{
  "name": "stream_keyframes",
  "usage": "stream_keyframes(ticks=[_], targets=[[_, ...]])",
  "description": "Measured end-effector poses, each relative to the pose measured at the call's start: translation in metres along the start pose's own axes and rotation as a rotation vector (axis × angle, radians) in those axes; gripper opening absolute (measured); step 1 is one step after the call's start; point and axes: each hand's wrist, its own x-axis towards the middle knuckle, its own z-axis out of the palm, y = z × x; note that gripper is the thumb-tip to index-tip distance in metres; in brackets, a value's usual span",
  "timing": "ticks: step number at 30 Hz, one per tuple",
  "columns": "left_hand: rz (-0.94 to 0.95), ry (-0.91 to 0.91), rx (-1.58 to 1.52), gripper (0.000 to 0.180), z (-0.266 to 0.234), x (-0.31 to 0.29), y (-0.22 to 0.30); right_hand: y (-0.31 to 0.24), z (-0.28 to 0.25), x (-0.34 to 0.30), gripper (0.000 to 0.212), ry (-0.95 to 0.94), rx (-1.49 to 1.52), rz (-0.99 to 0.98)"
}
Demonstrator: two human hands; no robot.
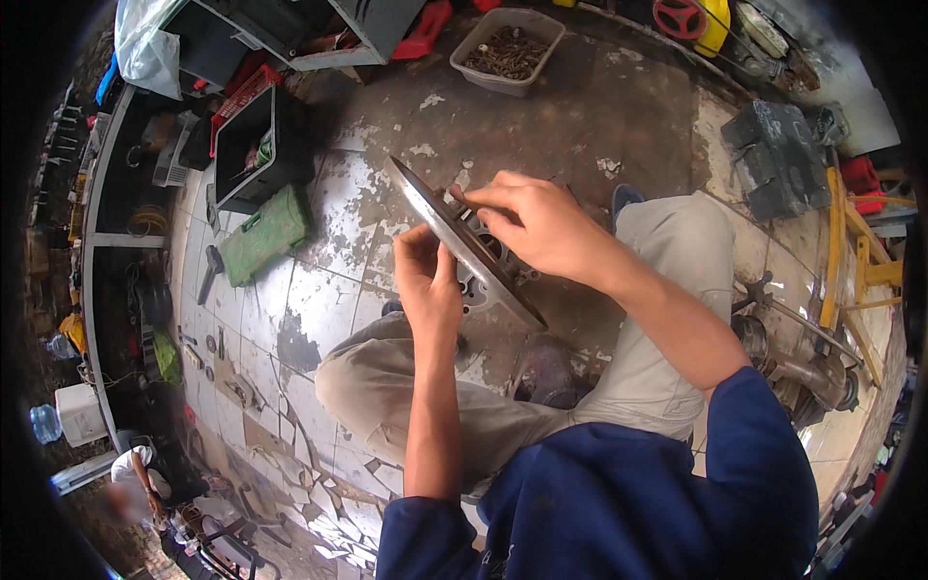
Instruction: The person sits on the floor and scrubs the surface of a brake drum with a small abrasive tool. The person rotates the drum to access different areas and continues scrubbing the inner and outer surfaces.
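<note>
A large round metal disc (472,253), tilted and seen nearly edge-on, is held above the floor between my knees. My left hand (428,282) grips its left side, with the thumb up against the metal and the other fingers partly hidden. On the disc's other side, my right hand (532,220) has its thumb and forefinger pinched together near the hub. Whether a small part sits between those fingertips is too unclear to tell. Below the disc, a silvery metal part with holes (474,293) shows partly; the disc and my left hand cover the rest.
A grey tub of small rusty parts (507,53) stands ahead. To the left lie a green case (268,235), a black bin (253,155) and a hammer (209,275). A dark metal box (776,159) and yellow frame (833,246) stand right. Another person (140,474) is far lower left.
</note>
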Motion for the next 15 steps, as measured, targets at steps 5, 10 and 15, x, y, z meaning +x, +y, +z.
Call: stream_keyframes(ticks=[5, 10, 15], targets=[[-0.044, -0.019, 0.049, 0.015, -0.001, -0.001, 0.004, -0.001, -0.002, 0.0, 0.031, 0.006, 0.043, -0.053], [-0.042, -0.019, 0.014, 0.015, 0.003, -0.001, 0.007, 0.012, 0.008, 0.001, 0.031, -0.01, -0.067, -0.046], [-0.047, -0.028, 0.028, 0.016, -0.001, -0.002, 0.005, 0.009, 0.005, 0.002, 0.031, -0.01, -0.005, -0.017]])
